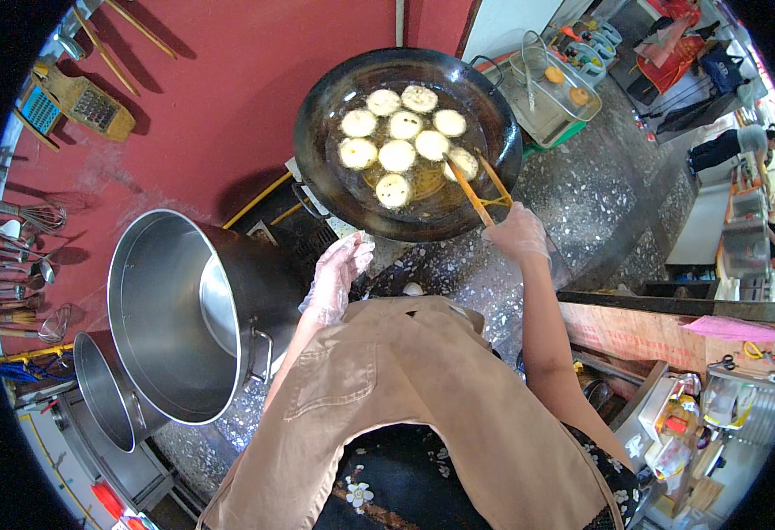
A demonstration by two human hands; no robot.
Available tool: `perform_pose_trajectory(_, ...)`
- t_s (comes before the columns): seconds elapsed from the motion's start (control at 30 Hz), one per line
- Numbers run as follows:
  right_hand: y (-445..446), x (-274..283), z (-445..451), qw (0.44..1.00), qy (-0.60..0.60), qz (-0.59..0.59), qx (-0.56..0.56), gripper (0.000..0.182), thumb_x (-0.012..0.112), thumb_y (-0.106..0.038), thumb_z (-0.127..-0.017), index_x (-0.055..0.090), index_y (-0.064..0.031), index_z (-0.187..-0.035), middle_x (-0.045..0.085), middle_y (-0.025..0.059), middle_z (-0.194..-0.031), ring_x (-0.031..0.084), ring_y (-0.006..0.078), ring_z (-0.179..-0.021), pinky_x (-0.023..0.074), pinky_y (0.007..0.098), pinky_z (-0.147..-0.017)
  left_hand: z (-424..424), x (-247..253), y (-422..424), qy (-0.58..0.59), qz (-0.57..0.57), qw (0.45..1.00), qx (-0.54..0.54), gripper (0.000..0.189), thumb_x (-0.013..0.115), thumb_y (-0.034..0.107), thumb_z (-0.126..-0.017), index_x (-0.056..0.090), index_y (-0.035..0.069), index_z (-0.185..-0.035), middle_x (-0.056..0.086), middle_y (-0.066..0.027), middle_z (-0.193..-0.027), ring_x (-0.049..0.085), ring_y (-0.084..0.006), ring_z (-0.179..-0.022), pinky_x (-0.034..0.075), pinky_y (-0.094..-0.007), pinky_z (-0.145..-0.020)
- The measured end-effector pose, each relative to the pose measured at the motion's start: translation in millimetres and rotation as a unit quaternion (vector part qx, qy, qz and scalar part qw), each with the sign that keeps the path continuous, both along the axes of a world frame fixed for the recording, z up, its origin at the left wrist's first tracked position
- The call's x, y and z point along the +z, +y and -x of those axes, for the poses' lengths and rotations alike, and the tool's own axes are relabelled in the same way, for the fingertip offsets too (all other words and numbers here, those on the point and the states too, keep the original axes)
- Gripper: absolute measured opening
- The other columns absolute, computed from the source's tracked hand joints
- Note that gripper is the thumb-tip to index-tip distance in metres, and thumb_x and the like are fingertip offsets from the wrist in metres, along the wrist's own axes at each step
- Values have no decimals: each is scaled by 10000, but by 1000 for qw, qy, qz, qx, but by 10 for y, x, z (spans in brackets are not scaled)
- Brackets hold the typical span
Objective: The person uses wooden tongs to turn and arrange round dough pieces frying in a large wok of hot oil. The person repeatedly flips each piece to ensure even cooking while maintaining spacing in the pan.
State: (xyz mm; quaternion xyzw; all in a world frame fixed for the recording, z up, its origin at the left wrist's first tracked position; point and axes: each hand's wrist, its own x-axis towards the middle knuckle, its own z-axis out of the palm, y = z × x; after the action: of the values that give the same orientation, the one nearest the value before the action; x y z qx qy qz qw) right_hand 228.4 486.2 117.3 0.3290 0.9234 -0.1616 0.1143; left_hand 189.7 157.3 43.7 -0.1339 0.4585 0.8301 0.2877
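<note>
My right hand, in a clear plastic glove, grips wooden tongs at the wok's right side. Their tips reach over the oil, around a pale round patty. Several more pale patties float in the large dark wok, some with dark spots. Also gloved, my left hand hovers below the wok's lower left edge; its fingers are curled, and whether anything is within them is unclear.
Tall steel pots stand at left, beside a red wall hung with graters and whisks. Right of the wok, a wire-rimmed tray holds browned round pieces. Another person bends by steel containers at far right.
</note>
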Motion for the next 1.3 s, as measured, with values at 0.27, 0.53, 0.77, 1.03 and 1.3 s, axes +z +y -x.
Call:
perform_pose_trajectory(0.27, 32, 302, -96, 991, -82, 94, 51, 631, 800, -350, -630, 646, 65, -1080, 692, 269, -980, 682, 392, -954, 526, 440, -886, -38, 0, -42, -5, 20, 1000, 17, 358, 563, 227, -983, 585, 13, -1269, 679, -119, -1144, 653, -196, -1023, 493, -320, -935)
perform_pose_trajectory(0.53, 153, 298, -165, 995, 11, 90, -28, 733, 785, -379, -646, 562, 72, -1179, 663, 283, -1071, 645, 397, -1046, 503, 443, -913, 15, -52, -3, -4, 10, 1000, 14, 364, 557, 210, -978, 579, 2, -1276, 679, -121, -1148, 656, -208, -1036, 500, -326, -935)
perform_pose_trajectory(0.77, 75, 334, -126, 993, 14, 104, -50, 763, 782, -390, -654, 546, 74, -1212, 657, 285, -1095, 632, 395, -1075, 491, 446, -934, 33, -93, -14, -5, 4, 1000, 19, 366, 552, 206, -979, 576, -1, -1279, 670, -126, -1165, 654, -221, -1053, 499, -335, -949)
perform_pose_trajectory(1.03, 133, 255, -141, 992, 4, 111, -62, 766, 784, -385, -658, 546, 72, -1226, 661, 275, -1100, 637, 389, -1073, 494, 439, -932, 36, -71, -19, -6, 16, 1000, 16, 373, 555, 220, -977, 579, 8, -1284, 672, -120, -1170, 651, -219, -1063, 490, -333, -955)
perform_pose_trajectory(1.3, 85, 273, -177, 992, -2, 105, -63, 792, 771, -381, -664, 534, 59, -1278, 675, 260, -1080, 653, 371, -1058, 504, 426, -921, 29, 27, 21, -10, 27, 999, 16, 363, 562, 224, -975, 594, 18, -1272, 681, -112, -1160, 657, -210, -1042, 495, -322, -935)
